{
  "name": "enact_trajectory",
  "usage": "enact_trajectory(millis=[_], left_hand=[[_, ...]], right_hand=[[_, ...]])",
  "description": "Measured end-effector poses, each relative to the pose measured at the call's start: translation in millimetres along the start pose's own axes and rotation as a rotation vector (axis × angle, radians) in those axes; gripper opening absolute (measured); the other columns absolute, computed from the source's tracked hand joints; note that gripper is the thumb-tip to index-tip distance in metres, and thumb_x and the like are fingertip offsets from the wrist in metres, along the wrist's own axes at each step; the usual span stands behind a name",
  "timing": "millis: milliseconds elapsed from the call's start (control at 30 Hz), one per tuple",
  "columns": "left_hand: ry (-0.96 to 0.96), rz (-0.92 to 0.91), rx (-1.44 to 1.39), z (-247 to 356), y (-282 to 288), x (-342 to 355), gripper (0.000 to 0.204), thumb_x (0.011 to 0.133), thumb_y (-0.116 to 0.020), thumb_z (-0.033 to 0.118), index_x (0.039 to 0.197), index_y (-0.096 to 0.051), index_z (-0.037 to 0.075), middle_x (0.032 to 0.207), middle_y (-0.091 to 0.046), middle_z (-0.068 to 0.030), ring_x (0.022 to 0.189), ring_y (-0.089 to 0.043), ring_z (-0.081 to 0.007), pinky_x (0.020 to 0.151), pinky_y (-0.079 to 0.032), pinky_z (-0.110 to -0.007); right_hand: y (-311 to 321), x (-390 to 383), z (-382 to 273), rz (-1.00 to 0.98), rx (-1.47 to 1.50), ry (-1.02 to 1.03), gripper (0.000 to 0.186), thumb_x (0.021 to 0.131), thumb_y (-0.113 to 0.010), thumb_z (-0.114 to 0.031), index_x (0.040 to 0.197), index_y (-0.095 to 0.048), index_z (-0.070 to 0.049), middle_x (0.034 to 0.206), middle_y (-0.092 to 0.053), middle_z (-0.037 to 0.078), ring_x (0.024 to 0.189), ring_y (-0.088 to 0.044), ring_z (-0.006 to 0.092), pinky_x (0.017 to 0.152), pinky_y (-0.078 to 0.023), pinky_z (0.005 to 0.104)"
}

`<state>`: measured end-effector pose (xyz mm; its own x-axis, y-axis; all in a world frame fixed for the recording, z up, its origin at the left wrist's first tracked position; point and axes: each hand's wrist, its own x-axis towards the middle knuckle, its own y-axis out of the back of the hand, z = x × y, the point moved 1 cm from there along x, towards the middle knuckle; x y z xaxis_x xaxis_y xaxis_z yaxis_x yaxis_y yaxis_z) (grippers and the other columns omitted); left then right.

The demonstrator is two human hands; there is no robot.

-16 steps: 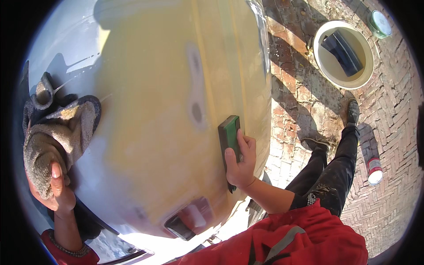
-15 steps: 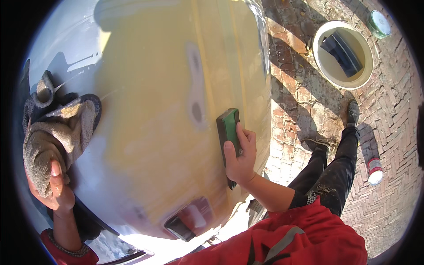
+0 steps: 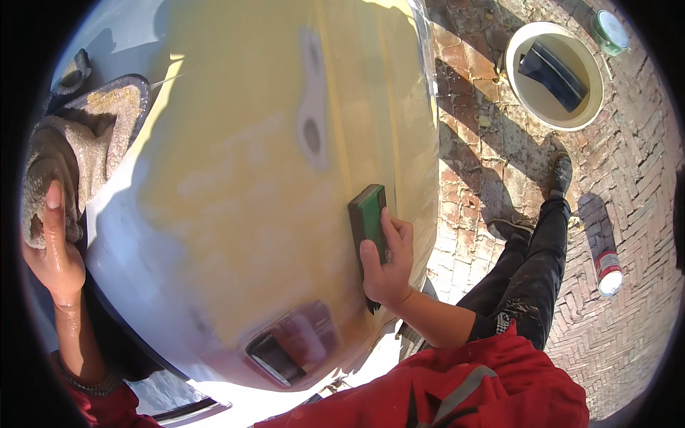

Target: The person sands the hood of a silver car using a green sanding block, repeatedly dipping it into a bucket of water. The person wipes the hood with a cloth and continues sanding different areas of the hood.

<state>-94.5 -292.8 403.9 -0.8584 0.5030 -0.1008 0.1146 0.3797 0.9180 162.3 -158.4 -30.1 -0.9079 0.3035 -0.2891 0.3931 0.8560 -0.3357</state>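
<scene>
My right hand (image 3: 389, 274) grips a green and black sanding block (image 3: 369, 214), its long side lying against a curved vehicle panel (image 3: 235, 185). The thumb is on the near edge, fingers along the other side. Yellowish and whitish patches cover the panel, with a grey-centred oval spot ahead of the block. At the far left, my left hand (image 3: 57, 267) is closed on a wet beige towel (image 3: 89, 146) with a dark border. Its thumb points up over the cloth; the other fingers are mostly hidden.
A dark recessed handle (image 3: 277, 359) sits low on the panel. On the brick paving (image 3: 635, 200) to the right stand a round bucket (image 3: 511, 82) with a dark curved piece in it, a green tin (image 3: 611, 34) and a red-and-white can (image 3: 609, 274). My legs and shoes are beside the panel.
The sanding block has slid along the panel toward me, away from the grey-centred spot. My left hand and the towel have shifted up and left in view, and the view itself has shifted slightly.
</scene>
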Motion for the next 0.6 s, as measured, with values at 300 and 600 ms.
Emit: enact_trajectory(millis=[300,600], left_hand=[[0.153,-0.049,-0.034,-22.8,6.5,-2.2,0.035,0.111,-0.054,0.016,0.137,-0.065,-0.003,0.139,-0.065,-0.0142,0.130,-0.060,-0.0231,0.116,-0.041,-0.036],[0.207,-0.097,0.000,-54.6,11.4,-4.7,0.041,0.115,-0.044,0.015,0.149,-0.054,-0.005,0.153,-0.056,-0.0150,0.143,-0.052,-0.0235,0.125,-0.035,-0.037]], right_hand=[[-40.4,134.9,10.5,0.000,-0.036,-0.160,0.066,0.101,-0.066,-0.045,0.148,-0.057,0.002,0.122,-0.056,0.013,0.104,-0.064,0.0273,0.091,-0.053,0.0392],[-16.4,56.7,5.4,-0.001,-0.026,-0.069,0.062,0.099,-0.072,-0.032,0.145,-0.058,0.006,0.119,-0.058,0.016,0.102,-0.064,0.0269,0.086,-0.055,0.0374]])
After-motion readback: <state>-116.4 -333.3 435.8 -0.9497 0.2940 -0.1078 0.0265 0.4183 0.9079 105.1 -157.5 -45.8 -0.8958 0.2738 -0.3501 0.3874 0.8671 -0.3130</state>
